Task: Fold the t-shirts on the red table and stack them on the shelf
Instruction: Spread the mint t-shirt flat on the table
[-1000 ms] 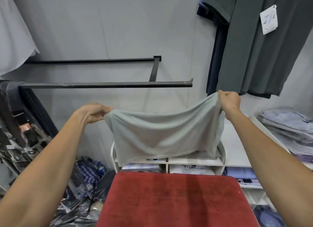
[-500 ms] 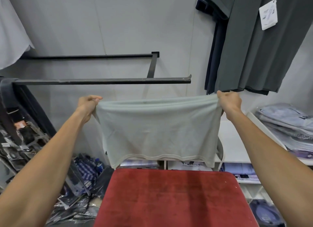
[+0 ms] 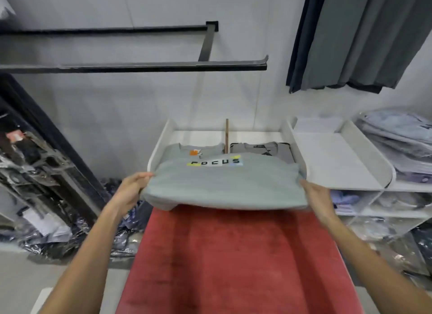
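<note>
Head view: you are carrying a folded grey t-shirt (image 3: 224, 182) between the red desk (image 3: 236, 262) and the shelf (image 3: 292, 135).
Hands: left hand (image 3: 131, 189) and right hand (image 3: 315, 194) are gripping its side edges.
Done: two folded shirts (image 3: 201, 148) are lying on the shelf.
Left: setting this one down.

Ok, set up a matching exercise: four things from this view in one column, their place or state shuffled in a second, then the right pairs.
Things:
1. FOCUS t-shirt
2. red table
3. orange-label t-shirt
4. dark grey garments

Places or states:
A. hanging on the wall, upper right
B. lying folded in the white shelf tray, left of the divider
C. held at both side edges by the left hand and right hand
D. bare, nearest the camera

Pairs: 1-C, 2-D, 3-B, 4-A
</note>
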